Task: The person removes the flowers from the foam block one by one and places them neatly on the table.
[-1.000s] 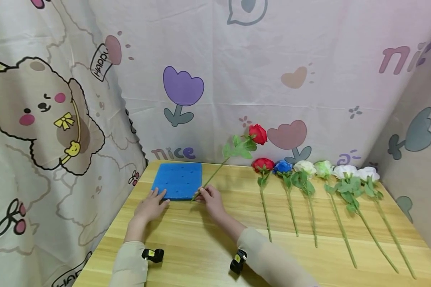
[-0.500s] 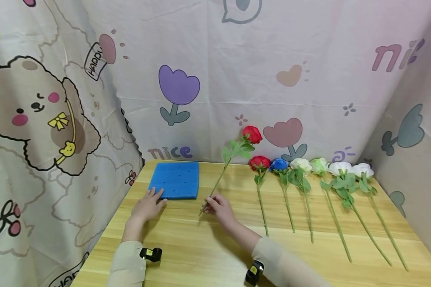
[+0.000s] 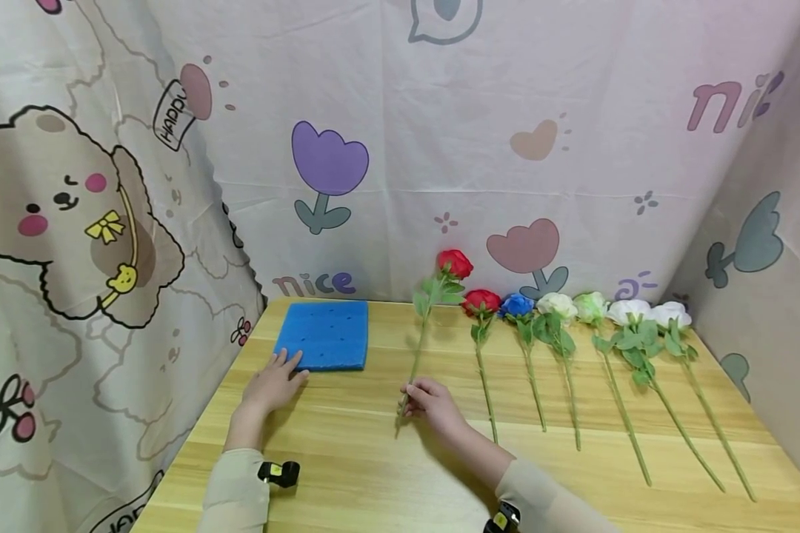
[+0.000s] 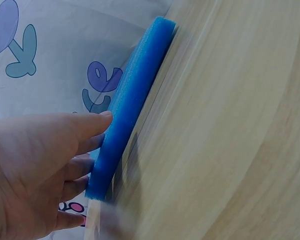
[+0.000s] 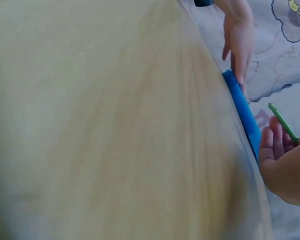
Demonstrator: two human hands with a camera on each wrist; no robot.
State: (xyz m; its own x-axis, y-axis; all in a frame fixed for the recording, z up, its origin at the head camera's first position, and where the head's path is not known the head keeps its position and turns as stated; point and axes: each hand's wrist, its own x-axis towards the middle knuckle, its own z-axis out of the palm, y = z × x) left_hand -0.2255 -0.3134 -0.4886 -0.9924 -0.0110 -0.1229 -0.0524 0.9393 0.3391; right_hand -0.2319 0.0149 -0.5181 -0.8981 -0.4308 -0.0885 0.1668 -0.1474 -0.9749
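My right hand [image 3: 435,406] pinches the lower stem of a red rose [image 3: 455,264] above the table's middle; the bloom points up and away. In the right wrist view the green stem end [image 5: 282,121] pokes out past the fingers of the right hand [image 5: 285,167]. At the near left corner of a blue foam board [image 3: 325,334] rests my left hand [image 3: 272,383], fingers spread. The left wrist view has the left hand [image 4: 45,170] with its fingertips on the board's [image 4: 132,110] upper side. Small holes dot the board's top.
Right of the held rose lie another red rose [image 3: 482,302], a blue rose [image 3: 517,305], a cream rose [image 3: 557,305], a pale green rose [image 3: 590,306] and two white roses [image 3: 630,311], stems toward me. A printed curtain [image 3: 400,111] stands behind the wooden table [image 3: 347,474].
My right hand has drawn the red rose away from the foam board, toward the right and nearer to me; its stem stands steeper. The left hand has stayed on the board.
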